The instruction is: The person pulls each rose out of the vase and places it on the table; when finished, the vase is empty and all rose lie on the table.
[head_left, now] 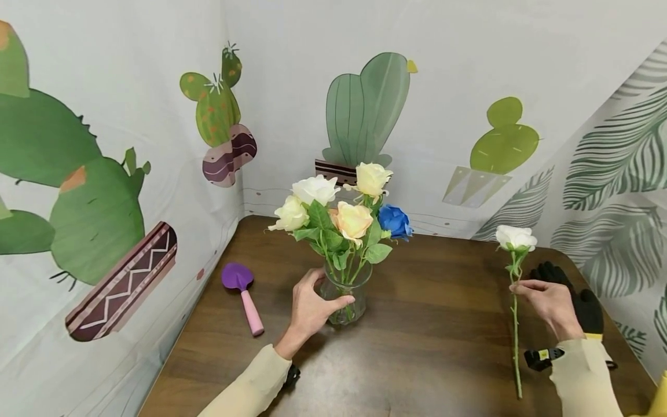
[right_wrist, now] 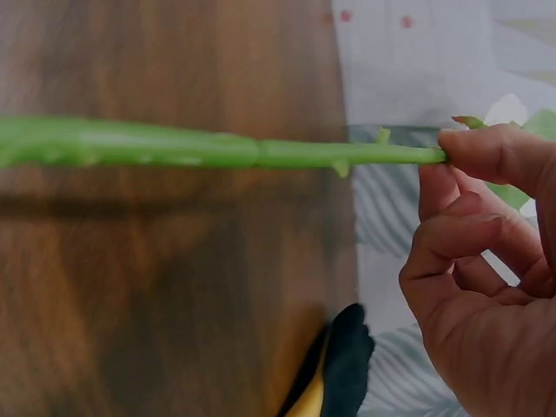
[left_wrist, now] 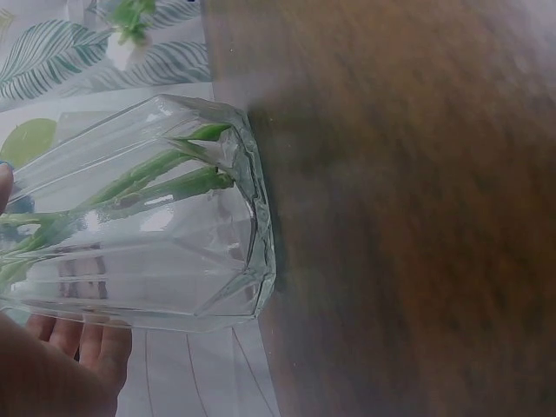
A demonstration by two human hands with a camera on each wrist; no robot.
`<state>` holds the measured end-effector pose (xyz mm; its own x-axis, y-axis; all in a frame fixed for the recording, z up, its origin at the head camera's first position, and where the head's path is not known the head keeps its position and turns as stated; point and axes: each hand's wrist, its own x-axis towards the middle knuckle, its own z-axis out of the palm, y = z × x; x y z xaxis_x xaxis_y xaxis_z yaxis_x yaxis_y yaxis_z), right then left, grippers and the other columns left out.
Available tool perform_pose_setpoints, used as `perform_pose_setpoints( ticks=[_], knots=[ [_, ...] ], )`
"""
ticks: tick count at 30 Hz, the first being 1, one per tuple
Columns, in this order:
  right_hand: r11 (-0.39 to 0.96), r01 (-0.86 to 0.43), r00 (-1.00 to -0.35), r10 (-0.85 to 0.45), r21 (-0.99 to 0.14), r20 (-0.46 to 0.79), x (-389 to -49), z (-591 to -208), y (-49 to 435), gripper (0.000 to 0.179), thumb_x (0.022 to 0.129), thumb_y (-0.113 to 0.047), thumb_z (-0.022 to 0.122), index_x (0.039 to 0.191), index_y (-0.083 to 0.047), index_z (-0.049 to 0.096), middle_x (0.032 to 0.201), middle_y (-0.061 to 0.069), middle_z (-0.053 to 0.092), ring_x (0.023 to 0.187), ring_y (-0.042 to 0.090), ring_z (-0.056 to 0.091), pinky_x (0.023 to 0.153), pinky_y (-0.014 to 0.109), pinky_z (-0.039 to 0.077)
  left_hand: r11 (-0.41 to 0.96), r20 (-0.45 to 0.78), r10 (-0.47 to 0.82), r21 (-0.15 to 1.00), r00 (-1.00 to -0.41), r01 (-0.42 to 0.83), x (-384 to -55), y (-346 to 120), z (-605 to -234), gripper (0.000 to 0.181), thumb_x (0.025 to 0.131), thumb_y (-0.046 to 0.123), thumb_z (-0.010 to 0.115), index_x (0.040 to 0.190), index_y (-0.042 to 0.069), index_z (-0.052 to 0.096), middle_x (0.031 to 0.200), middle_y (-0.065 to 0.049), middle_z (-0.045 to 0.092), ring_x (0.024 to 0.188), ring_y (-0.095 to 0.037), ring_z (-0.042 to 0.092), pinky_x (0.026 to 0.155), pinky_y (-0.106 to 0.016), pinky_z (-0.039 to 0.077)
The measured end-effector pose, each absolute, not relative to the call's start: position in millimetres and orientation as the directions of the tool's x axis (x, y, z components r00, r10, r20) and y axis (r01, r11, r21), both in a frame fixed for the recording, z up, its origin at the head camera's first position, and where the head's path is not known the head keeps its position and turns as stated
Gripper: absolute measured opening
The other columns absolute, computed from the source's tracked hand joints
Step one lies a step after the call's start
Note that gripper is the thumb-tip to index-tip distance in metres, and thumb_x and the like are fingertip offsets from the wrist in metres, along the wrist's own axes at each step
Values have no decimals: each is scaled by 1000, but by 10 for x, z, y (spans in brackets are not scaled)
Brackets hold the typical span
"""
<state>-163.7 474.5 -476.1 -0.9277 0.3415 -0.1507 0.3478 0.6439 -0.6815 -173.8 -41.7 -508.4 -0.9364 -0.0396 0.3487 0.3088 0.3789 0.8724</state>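
Observation:
A clear glass vase (head_left: 358,301) stands on the wooden table, holding several roses in cream, white, peach and blue. My left hand (head_left: 312,304) grips the vase from its left side, thumb across the front and fingers behind. Through the glass in the left wrist view, green stems (left_wrist: 130,187) show near the vase's base. At the right, my right hand (head_left: 547,301) pinches a white rose (head_left: 516,238) by its upper stem, flower up and stem (right_wrist: 208,149) hanging down. In the right wrist view, thumb and forefinger meet on that stem.
A trowel with a purple blade (head_left: 237,276) and pink handle lies left of the vase. Black gloves (head_left: 589,313) with a yellow cuff lie behind my right hand. A cactus-print cloth (head_left: 292,116) rises behind the table. Something yellow (head_left: 659,397) shows at the lower right corner.

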Motion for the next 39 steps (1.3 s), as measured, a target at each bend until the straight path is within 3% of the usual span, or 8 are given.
perform_pose_setpoints(
  ticks=[3,6,13,22,29,33,36,39],
  knots=[
    [657,374,-925,316,-654,-212,-1652,-4808,4790,52,107,-40,67,127,7,75,130,28,75,124,42,64,101,60,53,370,344,-37,877,-938,307,-1742,-413,-5081,64,66,33,106,121,15,78,111,-5,78,107,-31,76,94,-56,60],
    [662,373,-928,276,-650,-252,-1653,-4860,4823,52,110,-36,62,130,10,72,154,41,53,143,63,44,110,76,42,367,341,-34,878,-939,306,-1747,-406,-5076,65,67,33,105,122,15,77,112,-5,79,108,-32,76,94,-56,60],
    [709,319,-947,218,-629,-235,-1689,-4970,4871,42,109,-25,61,124,12,74,134,37,71,133,57,53,104,69,46,372,341,-37,877,-939,304,-1749,-399,-5060,65,66,34,106,122,15,78,112,-5,79,106,-30,76,92,-55,60],
    [733,347,-937,246,-585,-247,-1752,-5066,4881,42,105,-29,71,123,8,77,136,36,69,123,50,59,89,45,50,362,329,-30,884,-944,296,-1750,-400,-5059,66,67,34,105,123,15,77,115,-6,79,110,-33,76,95,-58,59],
    [759,356,-932,248,-546,-263,-1751,-5118,4893,41,102,-26,71,120,10,76,122,35,73,106,42,65,75,30,48,360,335,-33,883,-942,301,-1742,-398,-5070,65,67,29,106,123,15,77,114,-6,79,109,-31,76,94,-57,60],
    [748,376,-923,250,-547,-292,-1752,-5136,4899,40,101,-25,73,119,10,76,121,36,71,101,36,65,72,28,48,364,337,-34,881,-941,302,-1741,-403,-5083,65,66,30,106,123,15,78,113,-6,79,108,-32,76,93,-57,60],
    [759,370,-925,247,-536,-288,-1760,-5135,4899,38,99,-24,74,117,10,77,125,37,71,104,42,65,73,29,48,366,338,-36,880,-940,302,-1744,-406,-5092,65,66,29,106,122,15,78,113,-6,79,108,-31,76,94,-56,60],
    [769,366,-927,252,-523,-277,-1770,-5129,4891,36,99,-23,75,114,9,79,128,37,71,113,53,63,80,39,52,362,339,-38,881,-940,303,-1749,-409,-5095,65,66,28,106,123,14,78,114,-6,79,109,-32,76,95,-56,59]
  ],
)
